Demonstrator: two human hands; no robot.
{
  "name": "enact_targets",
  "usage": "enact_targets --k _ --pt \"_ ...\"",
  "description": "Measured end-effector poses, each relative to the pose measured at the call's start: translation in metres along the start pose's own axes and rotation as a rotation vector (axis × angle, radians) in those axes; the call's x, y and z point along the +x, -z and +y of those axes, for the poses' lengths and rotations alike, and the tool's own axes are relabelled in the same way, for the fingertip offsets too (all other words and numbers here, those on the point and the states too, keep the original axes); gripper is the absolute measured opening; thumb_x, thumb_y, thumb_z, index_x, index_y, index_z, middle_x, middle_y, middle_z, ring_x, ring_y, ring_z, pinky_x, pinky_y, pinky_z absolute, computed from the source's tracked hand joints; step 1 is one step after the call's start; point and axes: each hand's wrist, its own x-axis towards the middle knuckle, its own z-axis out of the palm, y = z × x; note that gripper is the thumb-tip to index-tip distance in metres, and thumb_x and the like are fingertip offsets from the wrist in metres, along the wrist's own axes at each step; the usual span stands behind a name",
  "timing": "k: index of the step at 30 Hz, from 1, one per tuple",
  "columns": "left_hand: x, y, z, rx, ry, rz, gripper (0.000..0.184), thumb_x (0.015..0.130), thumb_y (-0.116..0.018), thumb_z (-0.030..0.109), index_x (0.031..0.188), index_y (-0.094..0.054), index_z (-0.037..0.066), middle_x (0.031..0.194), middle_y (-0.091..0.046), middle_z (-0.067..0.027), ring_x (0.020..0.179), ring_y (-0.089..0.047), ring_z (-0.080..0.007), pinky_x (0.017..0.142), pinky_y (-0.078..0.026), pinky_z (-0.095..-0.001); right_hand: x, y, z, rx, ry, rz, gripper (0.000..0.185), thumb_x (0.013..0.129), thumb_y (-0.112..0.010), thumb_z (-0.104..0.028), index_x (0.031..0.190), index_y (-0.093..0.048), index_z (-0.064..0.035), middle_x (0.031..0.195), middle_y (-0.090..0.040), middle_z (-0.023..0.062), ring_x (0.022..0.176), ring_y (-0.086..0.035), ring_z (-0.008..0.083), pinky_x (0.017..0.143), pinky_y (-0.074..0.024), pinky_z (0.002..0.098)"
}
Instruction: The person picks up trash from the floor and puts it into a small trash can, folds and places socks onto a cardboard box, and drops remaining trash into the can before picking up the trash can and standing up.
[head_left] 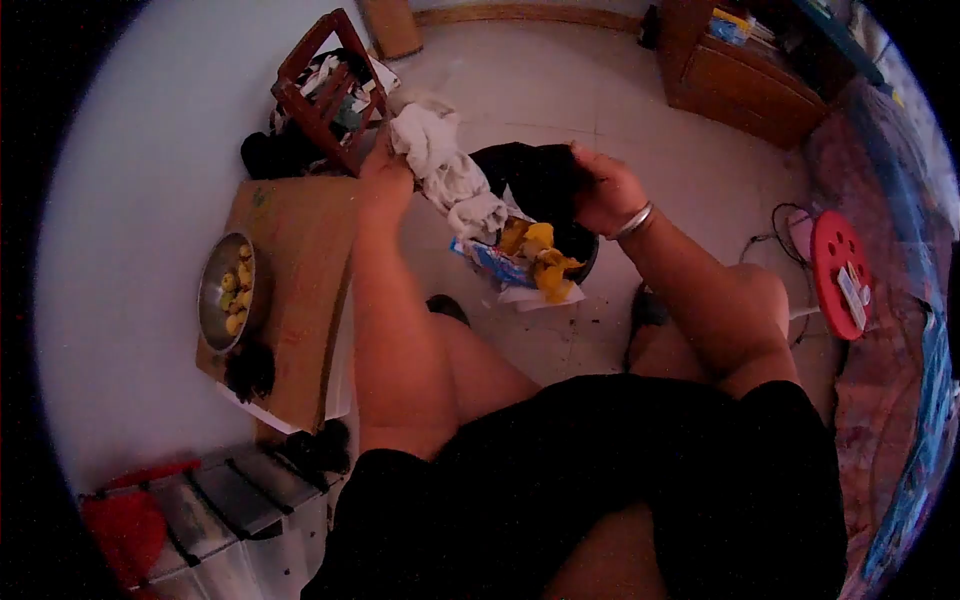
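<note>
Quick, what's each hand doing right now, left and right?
Left hand: closed, holding the pale cloth.
Right hand: closed on the edge of some black material.

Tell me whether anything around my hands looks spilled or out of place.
Yes, it looks messy by the black bag or bin: yellow scraps and a blue wrapper are bunched at its near side, with white paper beside them. Dark specks litter the pale floor nearby.
</note>
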Motion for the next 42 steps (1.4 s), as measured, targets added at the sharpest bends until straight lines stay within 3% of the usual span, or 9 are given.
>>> enact_targets --k 8,10,13,17,23,25,37,40,42 --pt "0.003 0.012 -0.005 -0.025 0.025 0.005 0.037 0.084 -0.046 0.010 0.121 -0.049 0.004 0.112 -0.058 -0.0092 0.101 -0.053 -0.0191 0.087 -0.039 -0.0297 -0.011 -0.008 -0.014 0.069 -0.039 -0.007 0.041 0.087 -0.047 -0.032 0.111 -0.054 0.0004 0.110 -0.059 0.0151 0.102 -0.056 0.0308 0.093 -0.0407 0.0436" --pt "-0.001 0.011 0.005 0.054 0.104 0.061 0.037 0.084 -0.045 0.012 0.120 -0.050 0.005 0.111 -0.058 -0.0089 0.102 -0.052 -0.0186 0.088 -0.039 -0.0290 -0.012 -0.006 -0.017 0.054 -0.049 -0.039 0.041 0.087 -0.046 -0.032 0.116 -0.051 -0.0024 0.120 -0.053 0.0134 0.110 -0.050 0.0296 0.099 -0.0334 0.0420" --pt "-0.002 0.011 0.006 -0.058 0.082 0.022 0.036 0.084 -0.045 0.011 0.119 -0.051 0.005 0.111 -0.057 -0.0081 0.102 -0.051 -0.0176 0.089 -0.038 -0.0279 -0.012 -0.003 -0.019 0.081 -0.049 -0.147 0.039 0.088 -0.046 -0.032 0.113 -0.052 -0.0031 0.117 -0.055 0.0135 0.109 -0.051 0.0294 0.099 -0.0343 0.0421" --pt "-0.001 0.011 -0.002 -0.152 0.000 0.016 0.035 0.084 -0.045 0.011 0.118 -0.052 0.005 0.110 -0.057 -0.0069 0.101 -0.051 -0.0167 0.089 -0.038 -0.0272 -0.016 -0.011 -0.020 0.047 -0.044 -0.075 0.039 0.088 -0.046 -0.033 0.112 -0.052 -0.0028 0.115 -0.056 0.0134 0.108 -0.052 0.0294 0.098 -0.0355 0.0420" --pt "-0.005 0.011 0.012 -0.054 0.071 0.015 0.035 0.084 -0.048 0.014 0.118 -0.052 0.005 0.108 -0.058 -0.0063 0.100 -0.051 -0.0164 0.087 -0.038 -0.0275 -0.018 -0.010 -0.020 0.042 -0.044 -0.104 0.040 0.087 -0.047 -0.033 0.112 -0.051 -0.0019 0.114 -0.056 0.0144 0.107 -0.052 0.0295 0.098 -0.0356 0.0416" --pt "-0.006 0.011 0.018 0.084 0.206 0.032 0.037 0.085 -0.050 0.020 0.119 -0.051 0.007 0.108 -0.058 -0.0086 0.099 -0.053 -0.0186 0.086 -0.039 -0.0290 -0.017 -0.008 -0.019 0.027 -0.024 -0.067 0.040 0.087 -0.047 -0.033 0.112 -0.052 -0.0023 0.114 -0.056 0.0148 0.108 -0.052 0.0298 0.099 -0.0353 0.0417" --pt "-0.007 0.009 0.016 0.227 0.190 0.132 0.040 0.085 -0.049 0.027 0.120 -0.051 0.007 0.111 -0.058 -0.0143 0.104 -0.054 -0.0240 0.088 -0.039 -0.0312 -0.015 0.001 -0.019 0.046 -0.057 -0.088 0.037 0.087 -0.047 -0.033 0.109 -0.053 -0.0033 0.113 -0.057 0.0142 0.106 -0.053 0.0297 0.097 -0.0367 0.0422" --pt "-0.019 0.008 0.048 0.112 0.152 0.082 0.040 0.085 -0.049 0.026 0.119 -0.051 0.005 0.112 -0.058 -0.0142 0.104 -0.053 -0.0240 0.088 -0.039 -0.0313 -0.016 -0.003 -0.019 0.046 -0.069 -0.038 0.037 0.087 -0.047 -0.033 0.108 -0.053 -0.0033 0.111 -0.058 0.0142 0.105 -0.053 0.0297 0.097 -0.0370 0.0425" --pt "-0.012 0.010 0.032 0.106 0.158 0.056 0.040 0.085 -0.050 0.026 0.119 -0.051 0.005 0.112 -0.058 -0.0139 0.104 -0.053 -0.0236 0.088 -0.039 -0.0311 -0.017 -0.004 -0.019 0.022 -0.058 -0.013 0.036 0.087 -0.048 -0.033 0.107 -0.054 -0.0035 0.110 -0.058 0.0141 0.105 -0.054 0.0296 0.096 -0.0375 0.0421"
